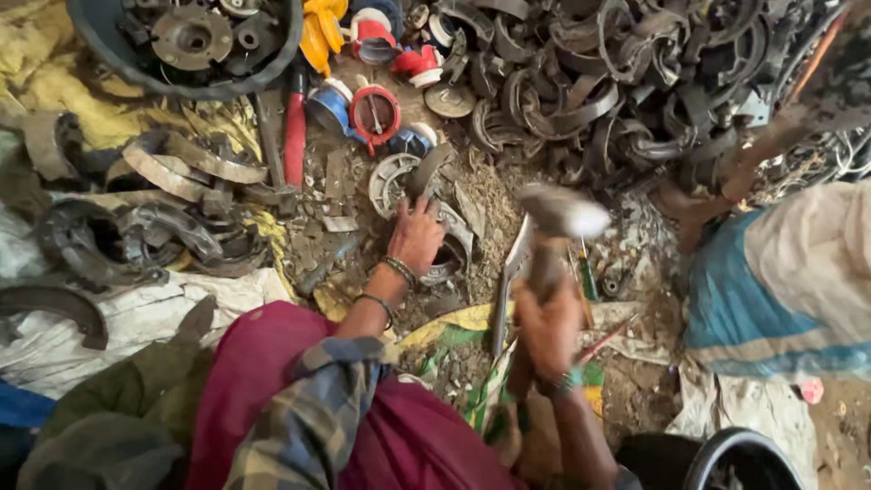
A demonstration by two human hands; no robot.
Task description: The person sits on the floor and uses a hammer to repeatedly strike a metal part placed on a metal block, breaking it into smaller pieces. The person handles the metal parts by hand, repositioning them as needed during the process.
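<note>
My left hand (415, 234) presses down on a curved grey metal shoe-shaped part (426, 177) that lies on the dirt-covered ground. My right hand (547, 319) grips the wooden handle of a hammer (560, 216), whose steel head is raised and blurred above the ground to the right of the held part. Bangles and a plaid sleeve cover my left forearm.
A large heap of dark curved metal parts (617, 82) fills the top right. More of them lie at left (172, 172). Red, blue and yellow caps (374, 113), a red-handled tool (295, 136), a dark tub (186, 45), another person's clothing (780, 281) at right.
</note>
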